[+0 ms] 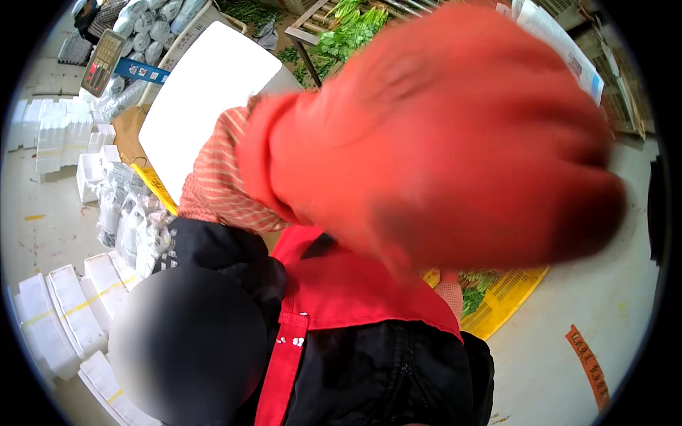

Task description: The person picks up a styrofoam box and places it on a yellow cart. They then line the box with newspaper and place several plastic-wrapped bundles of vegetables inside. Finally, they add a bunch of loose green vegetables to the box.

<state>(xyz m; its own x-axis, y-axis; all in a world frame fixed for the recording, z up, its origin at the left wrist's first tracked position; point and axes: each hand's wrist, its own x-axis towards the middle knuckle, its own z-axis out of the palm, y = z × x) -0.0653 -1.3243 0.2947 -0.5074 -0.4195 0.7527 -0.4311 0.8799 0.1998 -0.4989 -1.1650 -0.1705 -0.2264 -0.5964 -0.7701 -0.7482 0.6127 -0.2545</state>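
Observation:
My left hand (pixel 442 144) wears a red rubber glove and is raised close to the camera, blurred and covering much of the view. Its fingers look bent, but whether anything is in them cannot be told. A striped and checked sleeve (pixel 229 175) runs into the glove's cuff. Below it hangs my red apron (pixel 351 298). Of my right arm only a checked sleeve (pixel 450 298) shows at the apron's edge, with a bit of red above it; the hand itself is hidden. Close to that sleeve is a yellow plastic basket (pixel 514 309) holding leafy greens (pixel 472 300).
Behind my left sleeve lies a glaring white rectangular surface (pixel 213 90). Beside it stands a scale display (pixel 102 63) on a blue post. Leafy greens (pixel 351 34) lie on a slatted rack. White foam boxes (pixel 66 314) and plastic-bagged goods (pixel 125 213) stand left.

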